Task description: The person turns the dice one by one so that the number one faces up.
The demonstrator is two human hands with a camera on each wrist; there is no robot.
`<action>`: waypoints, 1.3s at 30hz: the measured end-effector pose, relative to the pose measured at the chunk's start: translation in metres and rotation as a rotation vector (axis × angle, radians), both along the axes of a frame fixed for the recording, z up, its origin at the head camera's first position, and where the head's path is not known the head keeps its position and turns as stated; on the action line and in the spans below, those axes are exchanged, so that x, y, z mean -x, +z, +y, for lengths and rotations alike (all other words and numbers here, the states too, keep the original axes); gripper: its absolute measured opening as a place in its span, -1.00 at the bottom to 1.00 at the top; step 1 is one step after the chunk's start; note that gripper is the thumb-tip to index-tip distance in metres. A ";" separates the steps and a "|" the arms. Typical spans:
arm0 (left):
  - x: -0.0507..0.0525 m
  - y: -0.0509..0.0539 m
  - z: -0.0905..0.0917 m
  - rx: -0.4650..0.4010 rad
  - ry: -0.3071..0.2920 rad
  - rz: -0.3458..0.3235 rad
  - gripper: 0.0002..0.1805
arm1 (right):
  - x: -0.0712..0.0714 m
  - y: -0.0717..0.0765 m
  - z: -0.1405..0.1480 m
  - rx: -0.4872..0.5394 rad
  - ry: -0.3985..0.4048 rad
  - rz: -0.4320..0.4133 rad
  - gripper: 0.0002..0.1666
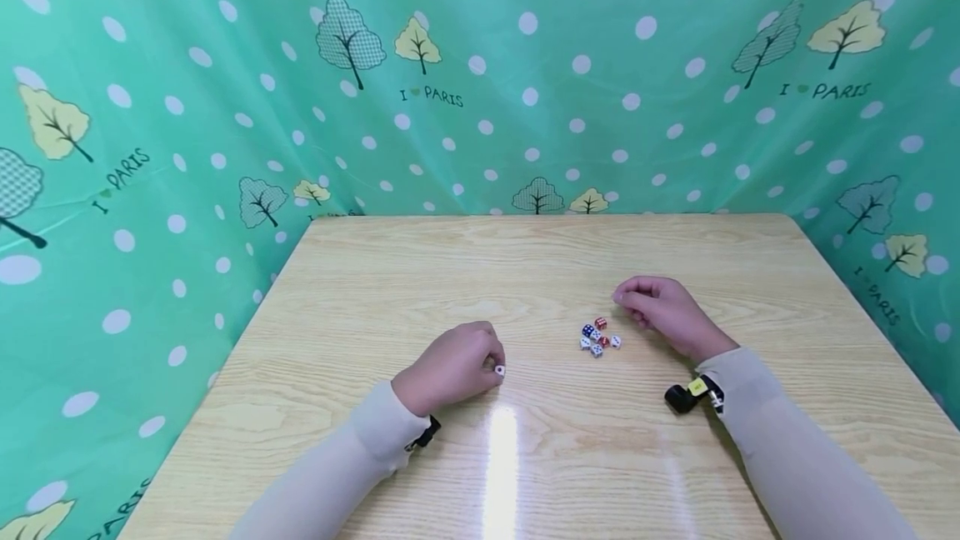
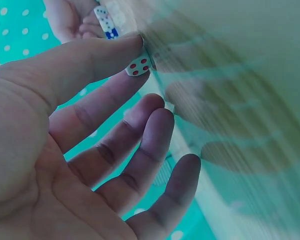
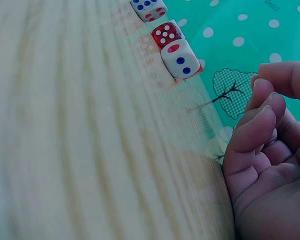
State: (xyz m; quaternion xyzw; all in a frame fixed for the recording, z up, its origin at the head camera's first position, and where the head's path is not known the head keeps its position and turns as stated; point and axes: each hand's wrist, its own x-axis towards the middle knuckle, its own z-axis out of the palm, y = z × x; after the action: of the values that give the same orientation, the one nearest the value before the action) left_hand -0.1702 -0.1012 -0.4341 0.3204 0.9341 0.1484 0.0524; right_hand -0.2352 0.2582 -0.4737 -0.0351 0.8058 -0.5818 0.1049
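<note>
My left hand (image 1: 459,363) pinches a white die (image 1: 500,371) between thumb and index finger at the tabletop; in the left wrist view the die (image 2: 138,65) shows four red dots, and the other fingers are loosely bent. To its right lies a cluster of small dice, several white (image 1: 597,350), a blue one (image 1: 588,330) and red ones (image 1: 601,323). My right hand (image 1: 670,314) rests on the table just right of the cluster, fingers loosely curled with nothing seen in them. The right wrist view shows a white die (image 3: 181,59) beside a red die (image 3: 166,33), apart from the hand (image 3: 272,155).
The wooden table (image 1: 360,273) reaches back to a green dotted curtain (image 1: 555,132) that also hangs along both sides. A black wrist camera (image 1: 681,398) sits by the right sleeve, low over the table.
</note>
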 end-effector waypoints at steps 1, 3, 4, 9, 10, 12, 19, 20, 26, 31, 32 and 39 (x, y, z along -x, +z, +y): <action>0.000 0.002 -0.002 -0.007 0.007 -0.008 -0.93 | 0.000 0.000 0.000 0.004 0.005 0.006 -0.57; 0.001 0.004 -0.007 -0.019 0.019 -0.021 -0.92 | -0.001 -0.001 0.001 0.020 0.002 0.006 -0.57; 0.002 0.005 -0.009 -0.022 0.024 -0.026 -0.91 | -0.001 -0.001 0.001 0.028 0.003 0.006 -0.57; 0.007 0.006 -0.018 -0.040 0.052 -0.036 -0.87 | -0.001 -0.002 0.001 0.040 0.003 0.002 -0.57; 0.008 0.006 -0.020 -0.043 0.061 -0.038 -0.86 | -0.001 -0.002 0.001 0.038 0.005 0.000 -0.57; 0.011 0.006 -0.024 -0.048 0.079 -0.048 -0.86 | -0.001 -0.001 0.001 0.039 0.006 -0.005 -0.55; 0.016 0.003 -0.031 -0.055 0.096 -0.061 -0.86 | -0.001 0.002 -0.003 0.048 0.036 -0.035 -0.54; 0.016 0.003 -0.031 -0.056 0.095 -0.063 -0.86 | -0.001 0.003 -0.003 0.030 0.044 -0.046 -0.56; 0.015 0.004 -0.031 -0.051 0.087 -0.078 -0.86 | -0.004 0.006 -0.004 -0.121 0.130 -0.054 -0.69; 0.014 0.008 -0.031 -0.044 0.082 -0.090 -0.88 | -0.006 0.006 -0.010 -0.188 0.216 0.048 -0.66; 0.014 0.009 -0.031 -0.042 0.082 -0.093 -0.88 | -0.006 0.006 -0.011 -0.197 0.223 0.056 -0.66; 0.015 0.012 -0.030 -0.032 0.078 -0.103 -0.90 | -0.008 0.008 -0.015 -0.257 0.223 0.081 -0.72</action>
State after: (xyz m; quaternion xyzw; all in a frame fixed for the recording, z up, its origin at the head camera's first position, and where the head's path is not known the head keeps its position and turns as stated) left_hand -0.1856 -0.1308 -0.4221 0.2766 0.9395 0.1814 0.0895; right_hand -0.2275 0.2433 -0.4657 -0.1339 0.8683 -0.4568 0.1398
